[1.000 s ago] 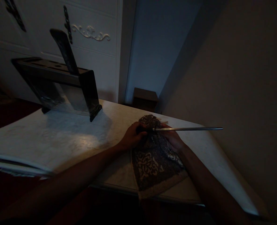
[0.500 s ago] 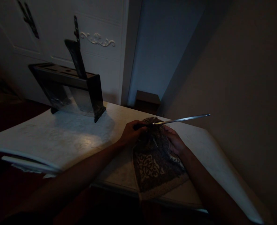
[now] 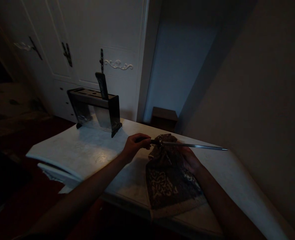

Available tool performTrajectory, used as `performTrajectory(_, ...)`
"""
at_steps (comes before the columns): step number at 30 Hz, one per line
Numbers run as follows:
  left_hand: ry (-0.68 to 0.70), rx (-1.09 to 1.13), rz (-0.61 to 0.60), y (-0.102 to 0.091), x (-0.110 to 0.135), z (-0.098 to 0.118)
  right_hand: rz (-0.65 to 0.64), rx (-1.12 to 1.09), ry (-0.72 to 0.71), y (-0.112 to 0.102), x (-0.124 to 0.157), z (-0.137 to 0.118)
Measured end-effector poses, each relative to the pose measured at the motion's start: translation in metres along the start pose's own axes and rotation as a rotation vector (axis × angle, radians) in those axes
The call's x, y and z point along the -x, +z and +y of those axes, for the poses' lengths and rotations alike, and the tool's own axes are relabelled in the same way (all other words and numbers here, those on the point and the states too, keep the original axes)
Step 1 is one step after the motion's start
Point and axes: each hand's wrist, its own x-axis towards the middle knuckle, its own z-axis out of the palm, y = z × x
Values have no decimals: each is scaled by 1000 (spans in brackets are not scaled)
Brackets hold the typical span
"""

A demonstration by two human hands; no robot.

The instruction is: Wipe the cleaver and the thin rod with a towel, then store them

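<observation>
Cloth on table, right of knife block

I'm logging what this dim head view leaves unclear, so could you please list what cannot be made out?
- Handle of the steel rod: hidden inside the left hand.
- Right hand: its fingers are covered by the patterned towel, so its grip is unclear.
- Blade of the knife in the knife block: hidden in the slot.
- Table: near edge cut off by the frame bottom.
- Wardrobe handles: too dark for detail.
</observation>
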Motion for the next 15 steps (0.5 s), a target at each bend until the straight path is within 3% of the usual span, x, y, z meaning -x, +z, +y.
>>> performTrajectory(3,-1,50,67,-16,14,13,-53,-2,-13,3,0,-1)
performTrajectory(8,42,47,197,-40,32,49,48,-12,-11,-3,-3,2)
performTrajectory(15,174,4,308,-56,32,106,38,12,9,4,3,-2)
